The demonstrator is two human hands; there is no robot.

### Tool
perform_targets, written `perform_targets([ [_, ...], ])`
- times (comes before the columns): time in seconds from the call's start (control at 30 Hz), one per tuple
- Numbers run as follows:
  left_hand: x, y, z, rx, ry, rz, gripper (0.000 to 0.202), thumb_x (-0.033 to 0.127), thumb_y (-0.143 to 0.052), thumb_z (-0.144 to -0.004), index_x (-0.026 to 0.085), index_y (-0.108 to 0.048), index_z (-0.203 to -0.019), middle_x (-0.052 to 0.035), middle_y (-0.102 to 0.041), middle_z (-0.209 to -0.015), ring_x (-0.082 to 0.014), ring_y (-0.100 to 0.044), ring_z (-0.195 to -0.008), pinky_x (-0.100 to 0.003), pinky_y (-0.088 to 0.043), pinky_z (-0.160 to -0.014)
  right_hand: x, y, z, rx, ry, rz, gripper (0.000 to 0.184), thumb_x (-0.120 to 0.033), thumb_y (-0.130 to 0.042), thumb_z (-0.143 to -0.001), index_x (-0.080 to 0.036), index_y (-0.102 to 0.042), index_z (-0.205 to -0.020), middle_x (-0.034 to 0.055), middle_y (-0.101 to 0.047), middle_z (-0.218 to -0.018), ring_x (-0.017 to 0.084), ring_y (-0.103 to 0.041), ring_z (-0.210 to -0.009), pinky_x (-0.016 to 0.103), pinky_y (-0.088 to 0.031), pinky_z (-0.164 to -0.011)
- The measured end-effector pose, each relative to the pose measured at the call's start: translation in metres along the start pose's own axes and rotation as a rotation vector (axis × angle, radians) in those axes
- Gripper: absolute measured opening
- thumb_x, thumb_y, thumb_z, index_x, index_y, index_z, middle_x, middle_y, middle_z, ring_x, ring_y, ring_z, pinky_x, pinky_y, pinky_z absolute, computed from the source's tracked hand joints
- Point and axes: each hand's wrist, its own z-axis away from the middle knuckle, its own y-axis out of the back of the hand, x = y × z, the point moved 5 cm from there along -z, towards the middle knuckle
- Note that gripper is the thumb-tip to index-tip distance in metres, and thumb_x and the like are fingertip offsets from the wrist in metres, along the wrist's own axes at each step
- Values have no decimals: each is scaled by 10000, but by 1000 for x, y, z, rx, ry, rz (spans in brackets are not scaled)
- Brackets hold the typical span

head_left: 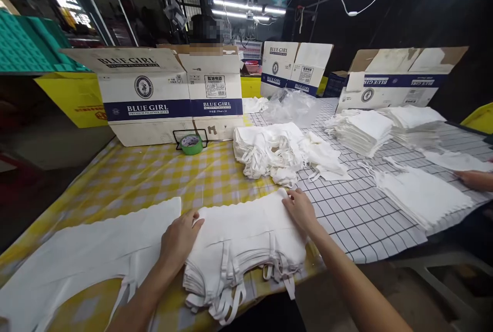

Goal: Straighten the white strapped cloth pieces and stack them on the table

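A stack of white strappy tops [239,239] lies in front of me, scalloped edges away from me and straps hanging toward the table's near edge. My left hand [179,239] is closed at the far left corner of the uppermost top, thumb and fingers at its edge. At the far right corner, my right hand [300,209] pinches the same top; part of its grip is hidden. Left of the stack, another white top [88,244] is spread flat, its straps near my left forearm.
A yellow checked cloth [162,178] and a white grid cloth [346,219] cover the table. Cartons [169,100] stand behind, with green tape [191,144] before one. Piles of white garments [269,147] lie beyond and rightward. Another person's hand [475,179] is at the right edge.
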Motion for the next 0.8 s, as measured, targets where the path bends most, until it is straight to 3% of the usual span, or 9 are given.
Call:
perform_targets([
  [0.1,2,0,1,35,-24,27,206,356,-412,-836,244,-530,-963,-50,-679,-938,-229,-617,-854,-286,-370,-630,-10,0,2,63,53,77,218,-273,-492,-834,-210,-626,-994,54,-559,-953,182,-535,-884,250,-373,-705],
  [0.2,-7,-7,-4,-2,57,47,310,420,-414,-834,221,-533,-1040,-81,-683,-932,-252,-622,-862,-295,-387,-634,-13,-1,6,85,63,125,197,-261,-478,-850,-207,-622,-973,52,-554,-921,176,-529,-828,255,-366,-688],
  [0.37,-15,-14,-13,-90,117,127,320,505,-449,-799,230,-595,-873,-68,-689,-865,-263,-618,-846,-296,-388,-615,-15,2,13,143,106,118,244,-239,-446,-870,-223,-603,-1056,43,-540,-926,175,-513,-834,254,-373,-677],
  [0.63,0,-3,-15,56,3,213,137,308,-512,-759,223,-588,-835,-25,-656,-821,-188,-588,-747,-260,-376,-597,-19,2,15,197,183,134,257,-240,-420,-891,-229,-636,-1031,59,-544,-940,195,-500,-876,281,-387,-724],
  [0.8,2,-4,-18,85,-14,247,191,271,-503,-768,220,-636,-894,-29,-677,-847,-184,-592,-762,-257,-392,-628,-11,-4,15,156,148,63,251,-293,-399,-912,-204,-633,-936,53,-567,-876,180,-524,-807,268,-383,-696],
])
